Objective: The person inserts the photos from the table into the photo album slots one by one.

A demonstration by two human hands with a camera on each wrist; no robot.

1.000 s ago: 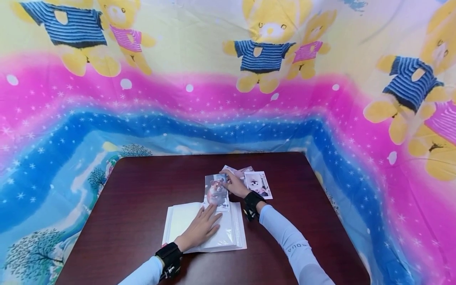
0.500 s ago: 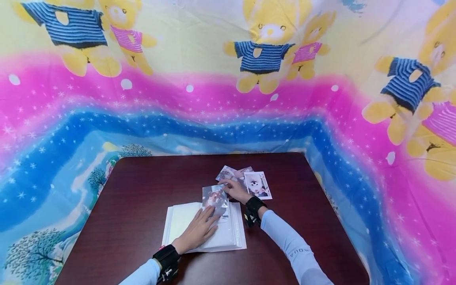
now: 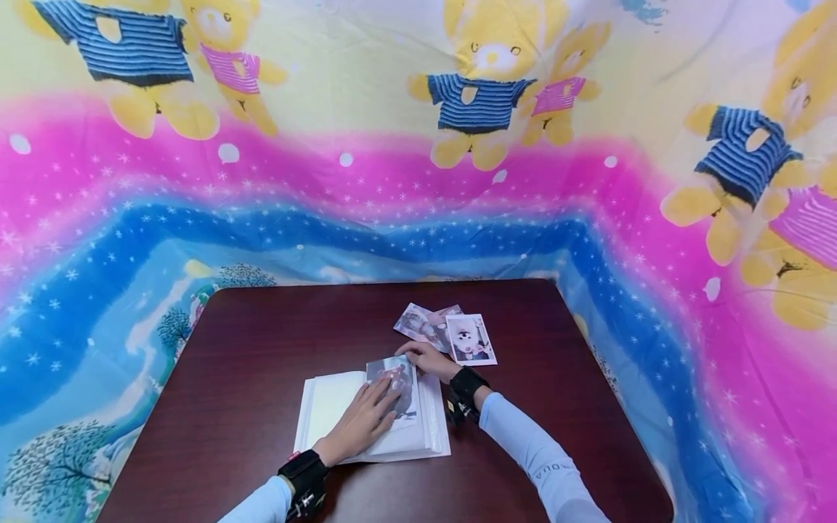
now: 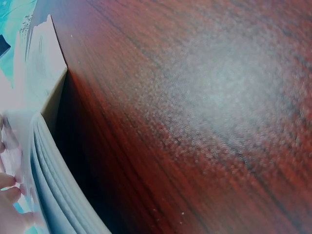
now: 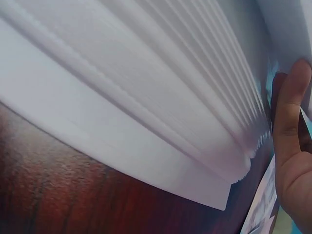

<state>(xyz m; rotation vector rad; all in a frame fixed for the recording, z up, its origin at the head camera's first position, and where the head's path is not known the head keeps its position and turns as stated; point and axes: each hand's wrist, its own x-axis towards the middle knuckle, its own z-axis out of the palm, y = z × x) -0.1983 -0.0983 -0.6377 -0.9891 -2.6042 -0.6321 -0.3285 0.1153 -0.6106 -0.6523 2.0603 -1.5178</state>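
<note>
An open photo album with white pages lies on the table. On its right-hand page is a photo of a small bear, mostly within the page's area, its top edge near the page's upper edge. My left hand rests on the page with fingers extended, covering part of the photo. At the photo's upper right corner, my right hand pinches the edge between thumb and fingers. The right wrist view has the right hand beside the stacked page edges. Only part of the left fingers shows in the left wrist view.
Beyond the right hand lie several loose photos, with a white-bordered one overlapping others. The dark wooden table has a patterned bear cloth hanging behind and around it.
The bear photo has slid down toward the person, from sticking out well above the album to lying mostly over the page. The right hand moved down with it; the left stayed on the page.
</note>
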